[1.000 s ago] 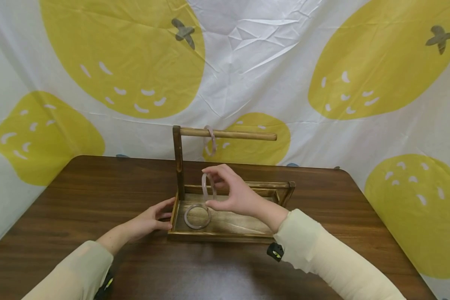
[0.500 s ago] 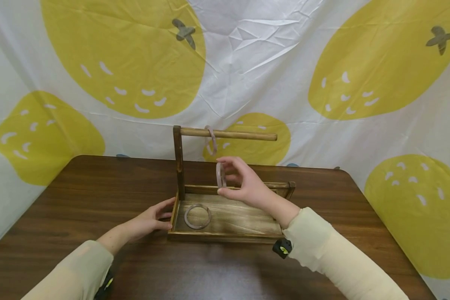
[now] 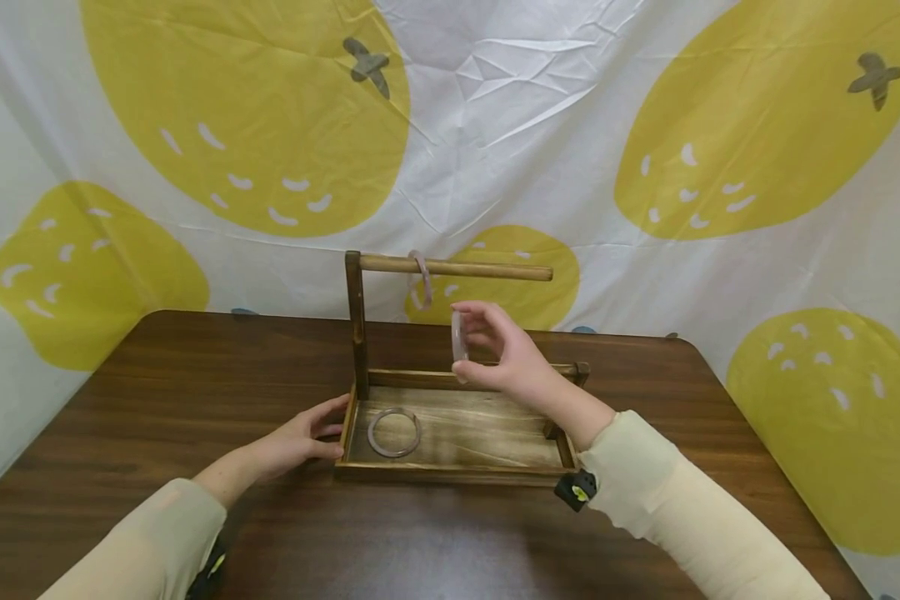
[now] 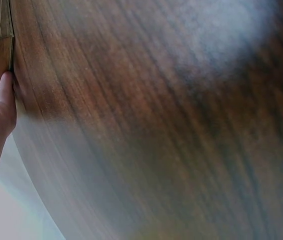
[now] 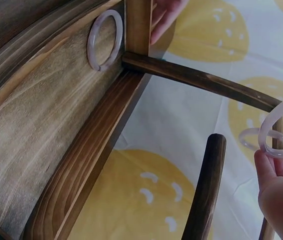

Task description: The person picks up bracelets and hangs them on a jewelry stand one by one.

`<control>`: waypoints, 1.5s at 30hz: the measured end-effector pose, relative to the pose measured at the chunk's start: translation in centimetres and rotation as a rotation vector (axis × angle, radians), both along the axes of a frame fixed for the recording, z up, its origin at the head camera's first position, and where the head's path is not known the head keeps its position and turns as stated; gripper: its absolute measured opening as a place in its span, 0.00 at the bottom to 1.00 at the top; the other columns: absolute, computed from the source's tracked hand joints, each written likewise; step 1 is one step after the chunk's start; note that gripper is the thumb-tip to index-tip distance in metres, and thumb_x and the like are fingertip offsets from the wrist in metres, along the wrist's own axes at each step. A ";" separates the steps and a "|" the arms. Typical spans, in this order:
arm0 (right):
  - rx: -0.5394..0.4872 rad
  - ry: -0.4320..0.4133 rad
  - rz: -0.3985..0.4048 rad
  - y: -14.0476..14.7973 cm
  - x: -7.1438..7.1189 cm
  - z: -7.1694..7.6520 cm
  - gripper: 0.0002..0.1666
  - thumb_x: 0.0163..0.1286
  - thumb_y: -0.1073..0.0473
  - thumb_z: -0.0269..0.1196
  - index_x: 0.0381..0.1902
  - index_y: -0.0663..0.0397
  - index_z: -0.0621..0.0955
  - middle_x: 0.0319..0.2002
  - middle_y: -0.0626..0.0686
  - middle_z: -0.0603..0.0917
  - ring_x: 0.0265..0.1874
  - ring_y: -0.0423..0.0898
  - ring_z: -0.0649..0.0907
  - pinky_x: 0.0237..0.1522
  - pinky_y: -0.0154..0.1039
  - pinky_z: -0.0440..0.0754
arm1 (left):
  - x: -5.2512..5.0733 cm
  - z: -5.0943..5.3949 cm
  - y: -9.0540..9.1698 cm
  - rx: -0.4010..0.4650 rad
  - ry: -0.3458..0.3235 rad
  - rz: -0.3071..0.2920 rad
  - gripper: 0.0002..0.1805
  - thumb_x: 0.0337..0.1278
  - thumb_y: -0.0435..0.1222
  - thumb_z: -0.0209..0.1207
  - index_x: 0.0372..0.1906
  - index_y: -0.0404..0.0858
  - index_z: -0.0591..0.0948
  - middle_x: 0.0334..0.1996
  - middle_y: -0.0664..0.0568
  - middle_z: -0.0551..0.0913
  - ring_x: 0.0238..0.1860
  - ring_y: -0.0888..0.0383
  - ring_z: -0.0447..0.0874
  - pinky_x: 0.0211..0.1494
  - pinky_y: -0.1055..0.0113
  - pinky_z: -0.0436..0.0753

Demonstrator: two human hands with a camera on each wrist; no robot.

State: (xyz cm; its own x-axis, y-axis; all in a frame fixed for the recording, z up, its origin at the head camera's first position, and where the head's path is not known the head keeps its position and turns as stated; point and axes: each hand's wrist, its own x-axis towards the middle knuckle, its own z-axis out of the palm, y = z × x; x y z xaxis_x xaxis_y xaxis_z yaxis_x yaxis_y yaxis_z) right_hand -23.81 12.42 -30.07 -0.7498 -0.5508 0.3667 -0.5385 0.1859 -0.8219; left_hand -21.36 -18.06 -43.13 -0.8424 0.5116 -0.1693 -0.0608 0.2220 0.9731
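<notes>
Pinching a pale bangle (image 3: 457, 337), the right hand (image 3: 508, 354); spread against the tray (image 3: 450, 474), the left hand (image 3: 298, 443).

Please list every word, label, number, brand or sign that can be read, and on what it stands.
None: no words or numbers show on the bangles, the wooden stand or the fruit-print cloth.
The yellow-green marks on the black wrist pieces are too small to read.
</notes>
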 end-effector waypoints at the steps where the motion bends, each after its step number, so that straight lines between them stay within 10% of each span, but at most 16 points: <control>1: 0.002 -0.003 -0.007 0.1 0.0 0.0 0.38 0.55 0.76 0.64 0.63 0.67 0.63 0.56 0.65 0.68 0.56 0.53 0.71 0.62 0.49 0.69 | 0.0 0.0 0.0 0.001 0.000 -0.001 0.47 0.55 0.27 0.58 0.73 0.29 0.41 0.72 0.31 0.40 0.69 0.32 0.51 0.59 0.59 0.73; 45: -0.011 -0.028 -0.222 6.5 -1.5 0.5 0.34 0.58 0.75 0.60 0.62 0.69 0.62 0.48 0.52 0.69 0.47 0.34 0.72 0.53 0.25 0.72 | 0.0 0.1 0.1 0.003 0.002 -0.020 0.47 0.56 0.27 0.57 0.73 0.29 0.40 0.71 0.28 0.39 0.69 0.31 0.50 0.57 0.61 0.75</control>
